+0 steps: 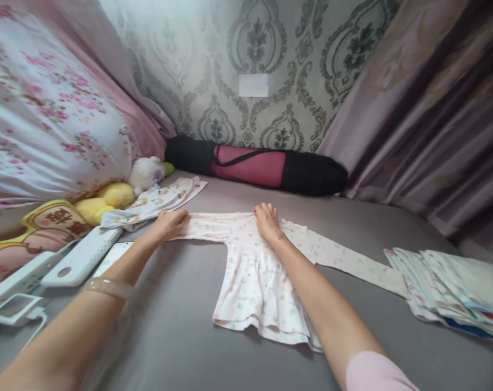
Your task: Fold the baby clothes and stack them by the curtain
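A small pale pink printed long-sleeved garment (254, 277) lies spread flat on the grey bed sheet (181, 336). My left hand (170, 222) rests on the end of its left sleeve, fingers curled round the cuff. My right hand (267, 221) presses flat on the neckline at the top middle, fingers stretched out. The right sleeve (352, 260) lies extended toward the right.
A stack of folded printed clothes (454, 290) sits at the right. Another small garment (156, 202), plush toys (119, 195), a white device (81, 258) and a floral duvet (46, 114) crowd the left. A black-and-pink rolled mat bag (262, 165) lies along the wall.
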